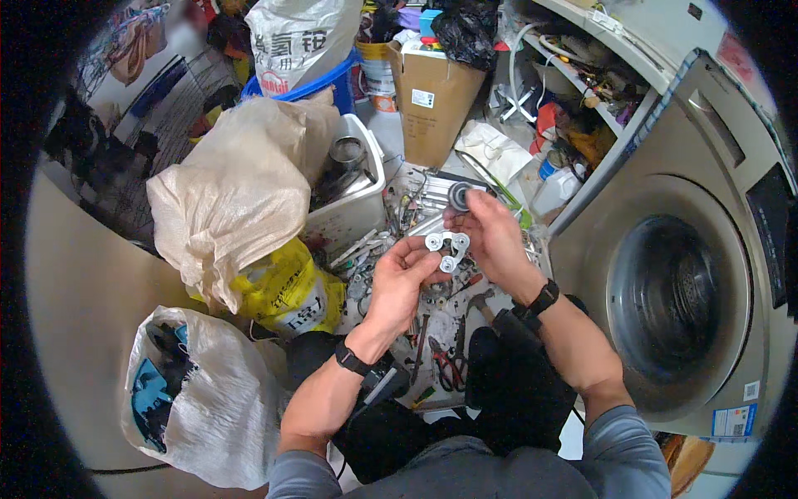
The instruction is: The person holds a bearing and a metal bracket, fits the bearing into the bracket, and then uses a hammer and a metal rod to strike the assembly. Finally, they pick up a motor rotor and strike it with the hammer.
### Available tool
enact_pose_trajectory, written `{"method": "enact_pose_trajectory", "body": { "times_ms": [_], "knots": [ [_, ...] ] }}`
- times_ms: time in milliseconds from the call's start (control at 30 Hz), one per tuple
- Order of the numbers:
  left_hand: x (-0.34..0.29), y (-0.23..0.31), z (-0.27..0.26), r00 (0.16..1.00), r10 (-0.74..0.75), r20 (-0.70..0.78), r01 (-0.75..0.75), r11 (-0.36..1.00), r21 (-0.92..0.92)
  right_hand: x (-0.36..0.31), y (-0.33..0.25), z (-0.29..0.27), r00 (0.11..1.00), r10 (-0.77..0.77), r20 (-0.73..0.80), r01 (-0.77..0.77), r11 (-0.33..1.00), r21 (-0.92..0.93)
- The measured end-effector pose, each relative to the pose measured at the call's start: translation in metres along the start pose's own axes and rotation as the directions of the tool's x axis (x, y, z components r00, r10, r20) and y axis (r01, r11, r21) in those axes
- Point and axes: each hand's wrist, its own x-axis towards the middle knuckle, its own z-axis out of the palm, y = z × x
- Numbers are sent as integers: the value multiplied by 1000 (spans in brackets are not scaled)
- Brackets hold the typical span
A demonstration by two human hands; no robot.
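Note:
My left hand (pixel 397 281) is closed on a white three-lobed plastic bracket (pixel 460 241), gripped by one side between thumb and fingers. Each of its lobes carries a small round boss. Just above and to the right, my right hand (pixel 496 237) pinches a dark grey round wheel, possibly a gear (pixel 458 196). The two parts are apart from each other. Below my hands, a hammer (pixel 481 301) and red-handled pliers (pixel 449 366) lie on the floor among many small metal and plastic pieces.
A washing machine (pixel 573 249) stands close on my right. To the left are a beige sack (pixel 241 183), a yellow bag (pixel 295 287) and an open white sack (pixel 224 399). Beyond lie a white bin (pixel 374 145), a cardboard box (pixel 432 125) and a cluttered shelf (pixel 582 83).

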Motion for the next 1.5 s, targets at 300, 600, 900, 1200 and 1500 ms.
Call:
{"method": "enact_pose_trajectory", "body": {
  "times_ms": [300,600,900,1200,1500],
  "knots": [
    [19,5,5,1000,21,3,-21,1000,1,-40,-80,-98,999,-37,22,43,919,-392],
    [36,-11,9,997,-10,73,6,998,59,-304,130,-372,656,228,-720,-603,732,-317],
    [35,-27,2,997,-79,-6,79,989,123,-367,220,-410,633,-55,-772,-633,537,-557],
    [55,-36,-15,989,-95,-117,121,964,238,-294,243,-480,447,-65,-892,-867,213,-450],
    [60,-49,-11,989,-111,-95,133,955,267,-312,281,-502,286,-215,-934,-929,175,-325]
  ]
}}
